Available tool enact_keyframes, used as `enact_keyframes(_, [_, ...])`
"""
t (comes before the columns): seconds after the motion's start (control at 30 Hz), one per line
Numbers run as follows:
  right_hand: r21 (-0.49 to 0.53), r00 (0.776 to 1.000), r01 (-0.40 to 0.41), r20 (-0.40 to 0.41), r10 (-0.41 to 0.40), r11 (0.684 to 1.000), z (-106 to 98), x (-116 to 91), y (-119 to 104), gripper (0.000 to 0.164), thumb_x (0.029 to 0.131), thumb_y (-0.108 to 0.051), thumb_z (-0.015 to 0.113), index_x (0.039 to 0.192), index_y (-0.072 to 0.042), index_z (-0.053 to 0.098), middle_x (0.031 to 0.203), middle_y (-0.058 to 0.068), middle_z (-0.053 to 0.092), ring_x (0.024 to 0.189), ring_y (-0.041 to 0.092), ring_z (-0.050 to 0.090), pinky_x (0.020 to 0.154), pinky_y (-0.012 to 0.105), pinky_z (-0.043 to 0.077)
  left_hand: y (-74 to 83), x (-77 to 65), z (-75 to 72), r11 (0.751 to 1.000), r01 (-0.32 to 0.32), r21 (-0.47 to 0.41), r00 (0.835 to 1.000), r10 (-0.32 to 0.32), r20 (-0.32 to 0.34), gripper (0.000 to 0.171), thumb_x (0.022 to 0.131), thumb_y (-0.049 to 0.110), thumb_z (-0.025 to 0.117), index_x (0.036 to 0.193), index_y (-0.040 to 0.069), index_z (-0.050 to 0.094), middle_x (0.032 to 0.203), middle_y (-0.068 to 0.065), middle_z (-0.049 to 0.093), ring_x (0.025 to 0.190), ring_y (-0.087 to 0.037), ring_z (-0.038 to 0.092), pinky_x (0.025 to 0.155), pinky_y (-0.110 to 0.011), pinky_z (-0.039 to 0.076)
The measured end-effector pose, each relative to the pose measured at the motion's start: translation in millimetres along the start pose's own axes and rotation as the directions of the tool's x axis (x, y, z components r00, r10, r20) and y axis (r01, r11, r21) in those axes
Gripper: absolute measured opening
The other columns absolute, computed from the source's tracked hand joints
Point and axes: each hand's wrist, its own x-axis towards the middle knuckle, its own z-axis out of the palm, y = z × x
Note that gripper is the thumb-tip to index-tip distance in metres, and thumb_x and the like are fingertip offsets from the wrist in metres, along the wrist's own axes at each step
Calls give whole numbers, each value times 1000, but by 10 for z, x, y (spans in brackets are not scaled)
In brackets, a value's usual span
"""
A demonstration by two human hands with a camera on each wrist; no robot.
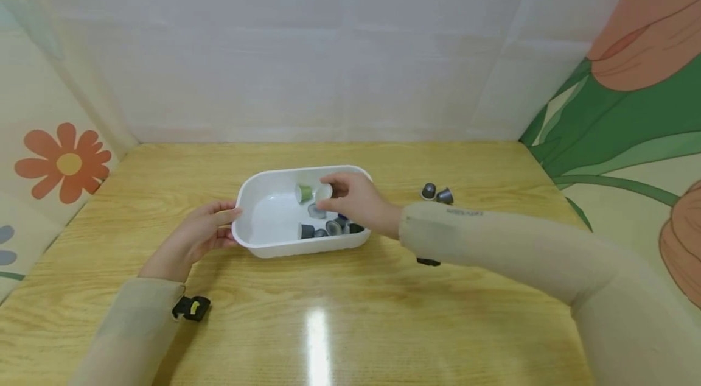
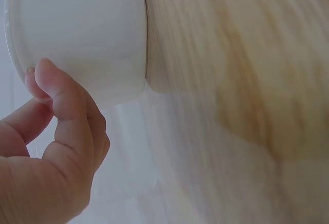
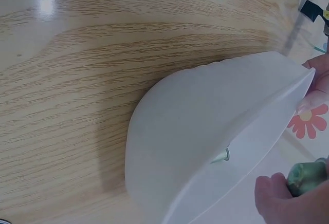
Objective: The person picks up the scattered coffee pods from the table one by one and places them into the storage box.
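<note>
A white plastic tray (image 1: 268, 246) with rounded corners sits on the table and holds several coffee capsules. My left hand (image 1: 205, 231) grips its left end, thumb at the rim and fingers against the outer wall; the left wrist view shows this hand (image 2: 72, 126) close up. Over the tray's right half, my right hand (image 1: 358, 200) pinches a green coffee capsule (image 3: 304, 176) between thumb and fingers. Another green capsule (image 1: 304, 193) lies beside it inside the tray. Dark and grey capsules (image 1: 333, 228) cluster along the tray's near right side, partly covered by the right hand.
Two dark capsules (image 1: 429, 191) lie on the wooden table (image 1: 383, 325) to the right of the tray, beyond the right forearm. A white sheet (image 1: 306, 81) hangs behind the table. Flower-patterned panels (image 1: 646, 148) flank both sides.
</note>
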Motion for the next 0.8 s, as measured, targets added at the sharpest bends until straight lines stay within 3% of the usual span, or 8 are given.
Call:
enact_keyframes(0.43, [-41, 999, -32, 27, 33, 999, 124, 112, -44, 51, 88, -2, 71, 135, 5, 52, 126, 17, 60, 112, 25, 59, 86, 25, 52, 0, 2, -14, 1000, 11, 9, 1000, -11, -4, 43, 104, 19, 47, 133, -7, 31, 82, 0, 58, 65, -9, 59, 62, -23, 56])
enact_keyframes(0.8, [-79, 997, -53, 47, 56, 995, 296, 225, -75, 50, 86, -5, 74, 132, 3, 56, 117, 11, 65, 105, 18, 61, 84, 23, 51, -7, 21, -23, 1000, 14, 20, 1000, -14, -5, 42, 104, 20, 47, 133, -6, 33, 82, 0, 57, 65, -10, 59, 62, -24, 56])
